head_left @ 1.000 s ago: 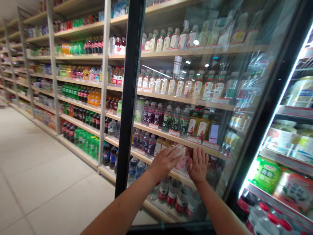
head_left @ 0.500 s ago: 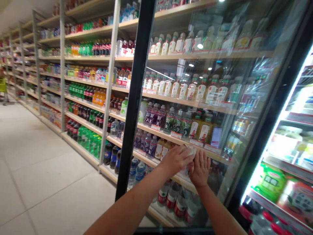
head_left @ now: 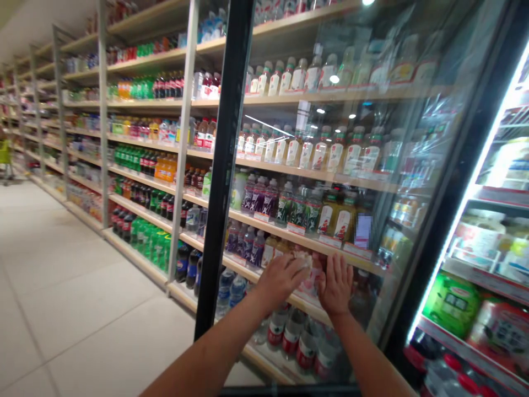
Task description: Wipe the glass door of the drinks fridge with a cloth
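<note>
A glass door with a black frame stands in front of me, and bottles show through its pane. My left hand is closed on a crumpled white wipe, held against the glass; whether it is paper or cloth I cannot tell. To its right, my right hand lies flat on the pane with fingers stretched out and nothing in it. A gap separates the two hands.
Long shelves of drinks run off to the left beside a pale tiled floor. On the right is a lit cooler with green packs and red-capped bottles. A green trolley stands far left.
My left hand has slid left and slightly down across the glass with the wipe, away from my right hand. The right hand has stayed in nearly the same place.
</note>
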`<act>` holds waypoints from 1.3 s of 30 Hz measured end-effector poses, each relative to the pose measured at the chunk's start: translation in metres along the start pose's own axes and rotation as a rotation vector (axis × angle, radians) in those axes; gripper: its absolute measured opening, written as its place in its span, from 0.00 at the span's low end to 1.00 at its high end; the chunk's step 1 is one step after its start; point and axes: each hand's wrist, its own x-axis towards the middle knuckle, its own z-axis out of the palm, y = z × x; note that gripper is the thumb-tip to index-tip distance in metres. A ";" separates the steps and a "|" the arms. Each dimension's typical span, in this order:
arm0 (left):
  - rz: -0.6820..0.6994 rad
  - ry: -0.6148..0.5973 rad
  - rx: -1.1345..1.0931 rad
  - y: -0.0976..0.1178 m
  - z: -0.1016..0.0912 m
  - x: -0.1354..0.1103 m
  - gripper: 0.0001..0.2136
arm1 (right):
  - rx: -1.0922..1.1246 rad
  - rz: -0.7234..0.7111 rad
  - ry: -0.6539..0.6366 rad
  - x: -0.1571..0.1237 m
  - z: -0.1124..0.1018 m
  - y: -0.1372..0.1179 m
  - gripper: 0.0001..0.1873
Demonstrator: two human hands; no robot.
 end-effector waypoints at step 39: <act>-0.312 0.070 0.072 -0.023 -0.032 -0.058 0.15 | 0.005 -0.009 0.007 -0.004 0.001 0.002 0.36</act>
